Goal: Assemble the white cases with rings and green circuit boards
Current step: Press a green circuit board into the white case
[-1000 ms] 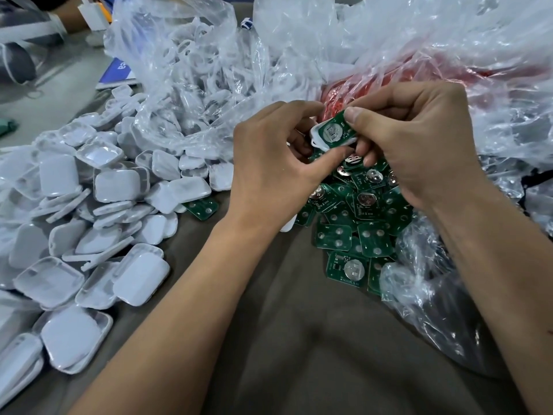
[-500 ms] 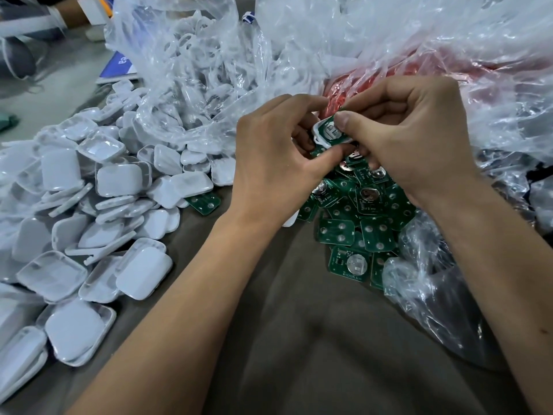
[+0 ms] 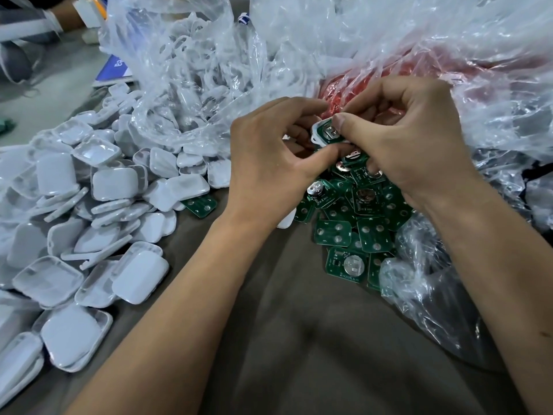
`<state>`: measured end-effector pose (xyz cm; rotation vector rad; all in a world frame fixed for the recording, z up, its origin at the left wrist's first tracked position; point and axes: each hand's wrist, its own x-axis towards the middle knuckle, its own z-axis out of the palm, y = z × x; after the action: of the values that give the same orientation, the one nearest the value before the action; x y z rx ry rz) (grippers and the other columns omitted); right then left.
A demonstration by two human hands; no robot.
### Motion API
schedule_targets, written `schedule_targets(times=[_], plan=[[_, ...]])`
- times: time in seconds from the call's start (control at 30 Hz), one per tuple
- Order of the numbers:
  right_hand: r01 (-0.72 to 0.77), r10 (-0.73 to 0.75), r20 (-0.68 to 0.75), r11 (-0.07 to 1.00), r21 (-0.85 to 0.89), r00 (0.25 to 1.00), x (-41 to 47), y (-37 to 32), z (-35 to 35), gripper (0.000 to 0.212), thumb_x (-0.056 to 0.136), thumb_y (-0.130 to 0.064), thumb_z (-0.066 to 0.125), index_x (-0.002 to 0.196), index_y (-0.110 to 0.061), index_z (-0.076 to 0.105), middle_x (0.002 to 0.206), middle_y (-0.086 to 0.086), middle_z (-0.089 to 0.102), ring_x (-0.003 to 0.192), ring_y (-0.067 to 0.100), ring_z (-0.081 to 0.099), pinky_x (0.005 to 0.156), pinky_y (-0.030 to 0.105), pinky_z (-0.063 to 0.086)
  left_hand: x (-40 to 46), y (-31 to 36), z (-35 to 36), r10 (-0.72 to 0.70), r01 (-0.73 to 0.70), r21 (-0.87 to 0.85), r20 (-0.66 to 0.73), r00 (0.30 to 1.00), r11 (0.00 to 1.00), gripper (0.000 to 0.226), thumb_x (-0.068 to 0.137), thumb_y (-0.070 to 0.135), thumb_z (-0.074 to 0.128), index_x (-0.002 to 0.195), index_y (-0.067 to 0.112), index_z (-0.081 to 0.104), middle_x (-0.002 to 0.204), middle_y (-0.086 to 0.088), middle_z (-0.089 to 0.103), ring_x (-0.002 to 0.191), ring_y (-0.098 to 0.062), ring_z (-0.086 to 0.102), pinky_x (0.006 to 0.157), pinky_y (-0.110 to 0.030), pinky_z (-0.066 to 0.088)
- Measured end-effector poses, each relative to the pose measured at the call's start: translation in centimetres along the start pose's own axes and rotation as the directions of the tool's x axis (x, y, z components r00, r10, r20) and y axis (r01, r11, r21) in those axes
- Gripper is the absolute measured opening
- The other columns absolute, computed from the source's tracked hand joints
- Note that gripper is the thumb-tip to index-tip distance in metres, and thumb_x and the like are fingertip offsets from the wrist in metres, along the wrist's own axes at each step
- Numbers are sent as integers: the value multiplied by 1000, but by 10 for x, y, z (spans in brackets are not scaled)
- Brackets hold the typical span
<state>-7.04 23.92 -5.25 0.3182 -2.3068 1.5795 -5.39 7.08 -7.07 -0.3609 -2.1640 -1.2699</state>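
Both hands meet above a pile of green circuit boards [image 3: 353, 226]. My left hand [image 3: 269, 166] grips a white case [image 3: 314, 138] from below and the side. A green circuit board [image 3: 326, 132] with a round metal battery clip lies in that case. My right hand [image 3: 407, 139] pinches the case and presses its thumb on the board's right edge. Many loose white case halves [image 3: 98, 211] lie heaped at the left. White rings [image 3: 191, 64] fill a clear plastic bag at the back.
Another clear bag with red parts [image 3: 419, 70] sits behind my right hand. Crumpled plastic [image 3: 425, 295] lies at the right, next to the boards. A blue booklet [image 3: 115, 68] and another person's arm [image 3: 62, 16] are at the far left. Grey cloth [image 3: 299, 354] covers the table in front.
Both hands drew a little closer together and slightly away from me. My right thumb slid further over the board, pressing it deeper into the white case.
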Motion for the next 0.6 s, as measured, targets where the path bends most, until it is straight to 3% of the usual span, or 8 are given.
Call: schedule_targets(times=[0.13, 0.3, 0.43, 0.53, 0.6], plan=[[-117, 114, 32, 987, 110, 993, 0, -1, 0, 13, 81, -18, 86, 87, -17, 75, 76, 5, 74, 54, 28, 65, 40, 26, 47, 0, 1, -1, -51, 54, -70, 41, 998, 996, 45, 68, 27, 96, 108, 14, 78, 89, 8, 74, 78, -6, 69, 67, -27, 62], [-278, 247, 157, 935, 221, 956, 2, -1, -4, 5, 86, -8, 82, 88, -9, 78, 79, 14, 76, 56, 19, 59, 43, 23, 45, -2, 1, -2, -106, 117, -138, 88, 991, 983, 47, 67, 29, 96, 108, 15, 77, 87, 9, 74, 76, -7, 70, 69, -30, 63], [-376, 316, 217, 855, 357, 924, 3, -1, -4, 13, 88, -7, 80, 95, 1, 73, 81, 14, 71, 57, 14, 58, 48, 21, 49, 0, -2, -2, -163, 179, -245, 85, 983, 953, 47, 67, 26, 96, 108, 13, 75, 89, 6, 77, 77, -9, 72, 70, -28, 62], [-425, 344, 250, 775, 468, 905, 1, -2, 0, 14, 88, -9, 80, 94, -2, 70, 78, 8, 71, 55, 11, 57, 49, 19, 49, 2, -4, 1, -223, 233, -392, 69, 972, 890, 42, 72, 17, 93, 108, 6, 73, 93, -5, 79, 83, -18, 75, 75, -31, 61], [-434, 348, 259, 726, 534, 901, 0, -3, 4, 14, 87, -10, 81, 88, -5, 68, 87, 13, 71, 54, 11, 57, 48, 19, 49, 2, -4, 4, -307, 302, -527, 80, 948, 794, 34, 79, 8, 87, 109, 3, 72, 93, -10, 78, 82, -19, 75, 75, -28, 59]])
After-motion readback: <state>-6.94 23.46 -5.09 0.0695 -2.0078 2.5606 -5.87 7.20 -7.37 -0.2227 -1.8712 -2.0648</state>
